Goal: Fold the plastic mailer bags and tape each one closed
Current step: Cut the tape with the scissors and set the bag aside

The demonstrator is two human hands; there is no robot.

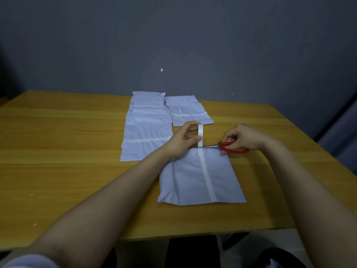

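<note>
A folded white mailer bag (185, 180) lies in front of me on the wooden table (67, 161). A strip of white tape (207, 178) runs along its length. My left hand (183, 140) holds the tape roll (200, 135) upright just past the bag's far edge, the tape still joined to the strip. My right hand (239, 138) grips red-handled scissors (229, 147), whose blades reach the tape at the bag's edge.
Several folded, taped mailer bags (148, 126) lie in overlapping rows further back, with another (187, 113) to their right. A grey wall stands behind the table. The table's near edge runs just below the front bag.
</note>
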